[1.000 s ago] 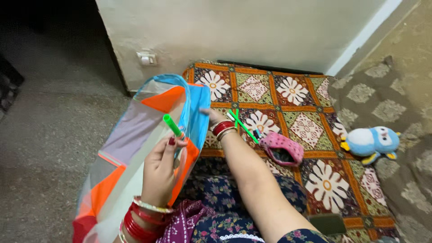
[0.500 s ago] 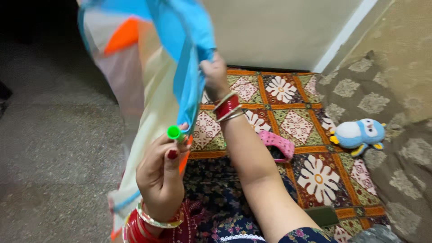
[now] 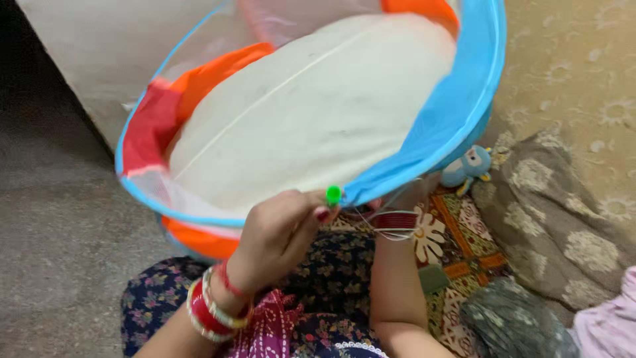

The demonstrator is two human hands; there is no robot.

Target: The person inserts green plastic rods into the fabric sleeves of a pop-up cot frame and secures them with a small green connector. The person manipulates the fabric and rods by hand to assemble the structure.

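The left hand (image 3: 281,232) pinches a green marker (image 3: 333,195) against the blue rim of the pop-up mesh hamper (image 3: 311,113). The right hand is hidden behind that rim, its grip unclear.

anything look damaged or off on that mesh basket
Loose threads trail from the blue rim of the mesh basket, near the right wrist's red bangles; the binding may be fraying there. The left hand pinches a green pen at that rim.

Open round blue-rimmed mesh fabric hamper (image 3: 457,106) blocks the front; bare grey stone floor (image 3: 59,219) leaves passage left.
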